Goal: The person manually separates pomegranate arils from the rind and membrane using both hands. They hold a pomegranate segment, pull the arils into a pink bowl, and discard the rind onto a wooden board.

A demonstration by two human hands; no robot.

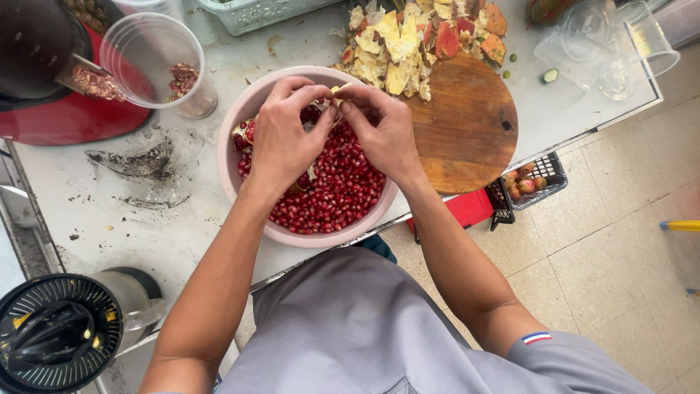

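A pale pink bowl (pixel 232 125) on the worktop is heaped with red pomegranate seeds (pixel 337 191). Over it, my left hand (pixel 283 138) and my right hand (pixel 385 135) together grip a broken piece of pomegranate (pixel 321 111), thumbs and fingertips pressed into its pale pith. Another red-skinned chunk (pixel 243 133) shows at the bowl's left edge, under my left hand. The part of the fruit inside my palms is hidden.
A round wooden board (pixel 467 128) to the right carries a pile of pomegranate peel (pixel 408 40). A juicer with red base (pixel 55 109) and a clear plastic cup (pixel 149 55) stand at left, a black citrus press (pixel 58 332) at bottom left. Clear cups (pixel 612 44) and a crate (pixel 532 182) lie to the right.
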